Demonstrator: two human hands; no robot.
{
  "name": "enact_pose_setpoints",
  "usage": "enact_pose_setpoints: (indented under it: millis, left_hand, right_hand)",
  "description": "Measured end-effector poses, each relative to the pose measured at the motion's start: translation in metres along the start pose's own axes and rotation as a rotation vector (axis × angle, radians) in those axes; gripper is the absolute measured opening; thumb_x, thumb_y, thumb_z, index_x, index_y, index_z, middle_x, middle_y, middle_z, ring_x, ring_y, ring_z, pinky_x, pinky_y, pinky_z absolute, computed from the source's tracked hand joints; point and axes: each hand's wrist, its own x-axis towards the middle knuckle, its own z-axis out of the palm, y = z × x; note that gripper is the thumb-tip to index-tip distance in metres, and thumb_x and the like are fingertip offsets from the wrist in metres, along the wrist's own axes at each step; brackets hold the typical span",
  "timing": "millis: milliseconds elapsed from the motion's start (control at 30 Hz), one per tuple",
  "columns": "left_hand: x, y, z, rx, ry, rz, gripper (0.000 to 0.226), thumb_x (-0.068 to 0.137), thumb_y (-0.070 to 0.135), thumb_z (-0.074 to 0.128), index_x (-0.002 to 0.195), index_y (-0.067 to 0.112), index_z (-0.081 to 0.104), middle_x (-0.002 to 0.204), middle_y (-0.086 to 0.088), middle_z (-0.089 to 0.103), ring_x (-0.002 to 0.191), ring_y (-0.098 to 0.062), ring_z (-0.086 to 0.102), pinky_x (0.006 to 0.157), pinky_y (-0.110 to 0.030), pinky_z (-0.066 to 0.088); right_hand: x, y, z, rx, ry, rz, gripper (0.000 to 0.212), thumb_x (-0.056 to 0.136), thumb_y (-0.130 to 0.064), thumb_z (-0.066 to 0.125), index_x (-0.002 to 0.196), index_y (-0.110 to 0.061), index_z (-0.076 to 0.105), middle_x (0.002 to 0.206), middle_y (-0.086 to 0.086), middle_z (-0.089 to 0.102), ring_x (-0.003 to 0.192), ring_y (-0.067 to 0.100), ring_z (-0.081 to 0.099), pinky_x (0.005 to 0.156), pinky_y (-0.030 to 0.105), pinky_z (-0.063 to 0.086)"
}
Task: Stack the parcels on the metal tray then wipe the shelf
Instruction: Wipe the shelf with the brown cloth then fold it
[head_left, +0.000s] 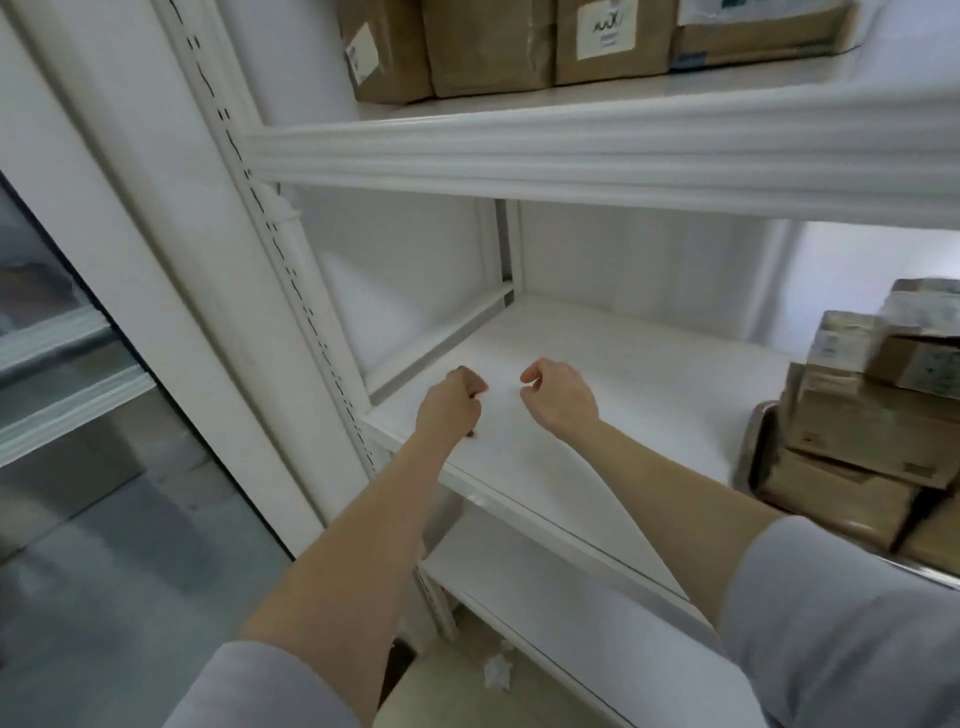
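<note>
The cardboard parcels (857, 431) were found piled in several layers on the metal tray (759, 447), at the right end of the white shelf (623, 374). The tray's rim showed at the pile's left side, and its near end was cut off by the frame edge. By that arrangement the left and middle of the shelf board were left bare. This was judged to be the purpose of the stack, since a clear surface is needed for wiping. The stacking part of the task was therefore judged done and the wiping part to be the step in hand.

Both forearms were extended forward and up from grey sleeves pushed back to the elbows. The left hand (451, 402) was held over the near left corner of the shelf, knuckles up, with its fingers curled into a fist. Small dark spots showed at the fist, but what they were could not be made out. The right hand (561, 400) was held just to its right, apart from it, wrist bent, fingers curled, thumb and forefinger brought close together. No cloth could be distinguished against the white board, so it could not be told whether either hand grasped a wipe or was merely clenched.

More taped boxes (493, 47) were seen on the shelf above, and a crumpled white paper (496, 670) lay on the floor below.
</note>
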Motion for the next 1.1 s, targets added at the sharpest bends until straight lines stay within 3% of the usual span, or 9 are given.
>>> enact_pose_setpoints:
  millis: [100,200,300,400,500,633,867,1000,1100]
  left_hand:
    - [0.026,-0.017,0.010,0.036,-0.026,0.014,0.040,0.089,0.006,0.036,0.117,0.022,0.059,0.101,0.001,0.056,0.090,-0.019,0.061,0.060,-0.014,0.038]
    - [0.055,-0.033,0.030,0.013,-0.057,0.018,0.043,0.085,0.006,0.041,0.117,0.029,0.057,0.115,0.003,0.058,0.099,-0.020,0.059,0.069,-0.018,0.043]
    - [0.079,-0.041,0.047,-0.006,-0.056,0.000,0.041,0.081,0.006,0.045,0.115,0.026,0.059,0.123,0.001,0.057,0.111,-0.024,0.054,0.085,-0.031,0.053]
    - [0.083,-0.041,0.053,-0.042,-0.086,-0.036,0.044,0.084,0.006,0.045,0.125,0.020,0.052,0.130,-0.002,0.051,0.117,-0.026,0.050,0.096,-0.040,0.049]
    - [0.083,-0.039,0.049,0.003,-0.189,-0.089,0.049,0.088,0.011,0.051,0.137,0.017,0.044,0.130,-0.010,0.054,0.118,-0.030,0.052,0.096,-0.036,0.047]
    - [0.072,-0.015,0.035,0.017,-0.338,-0.035,0.068,0.082,0.013,0.069,0.144,0.013,0.039,0.145,-0.011,0.041,0.132,-0.028,0.041,0.104,-0.032,0.036]
    - [0.012,0.059,0.057,-0.080,-0.535,0.050,0.066,0.074,0.001,0.073,0.134,0.016,0.051,0.139,-0.006,0.047,0.123,-0.026,0.047,0.088,-0.033,0.049]
    - [-0.033,0.102,0.069,-0.114,-0.671,0.042,0.062,0.078,-0.002,0.069,0.133,0.020,0.053,0.134,-0.005,0.049,0.116,-0.025,0.050,0.082,-0.032,0.051]
    - [-0.071,0.138,0.081,-0.111,-0.745,0.056,0.059,0.079,-0.003,0.068,0.132,0.019,0.053,0.127,-0.006,0.054,0.105,-0.022,0.052,0.076,-0.029,0.051]
  right_hand:
    - [0.026,0.003,0.020,-0.013,-0.018,0.038,0.029,0.090,-0.017,0.050,0.117,-0.020,0.059,0.119,0.003,0.057,0.105,0.019,0.056,0.081,0.028,0.044]
    - [0.045,0.012,0.033,-0.017,-0.030,0.089,0.029,0.089,-0.018,0.049,0.117,-0.021,0.059,0.119,0.002,0.056,0.104,0.018,0.057,0.081,0.029,0.046]
    - [0.057,0.022,0.040,-0.015,-0.033,0.133,0.030,0.089,-0.017,0.049,0.117,-0.021,0.060,0.120,0.001,0.056,0.104,0.019,0.058,0.082,0.030,0.048]
    - [0.064,0.033,0.041,-0.013,-0.034,0.164,0.031,0.088,-0.017,0.049,0.117,-0.022,0.060,0.122,0.002,0.057,0.107,0.020,0.057,0.088,0.031,0.048]
    - [0.064,0.043,0.037,0.007,-0.040,0.201,0.031,0.088,-0.018,0.050,0.117,-0.022,0.060,0.124,0.002,0.056,0.109,0.022,0.057,0.091,0.033,0.048]
    - [0.051,0.059,0.024,-0.003,-0.035,0.228,0.030,0.089,-0.019,0.050,0.116,-0.022,0.061,0.125,0.003,0.057,0.112,0.023,0.056,0.093,0.033,0.047]
    - [0.002,0.088,-0.022,0.012,-0.113,0.230,0.026,0.090,-0.020,0.056,0.114,-0.017,0.063,0.117,0.005,0.061,0.103,0.021,0.058,0.089,0.031,0.048]
    - [-0.047,0.108,-0.060,0.117,-0.325,0.272,0.025,0.087,-0.017,0.062,0.106,-0.003,0.067,0.089,0.009,0.064,0.074,0.017,0.059,0.060,0.024,0.047]
    - [-0.088,0.132,-0.090,0.128,-0.395,0.308,0.025,0.087,-0.017,0.063,0.105,-0.002,0.067,0.086,0.009,0.065,0.067,0.016,0.058,0.057,0.022,0.044]
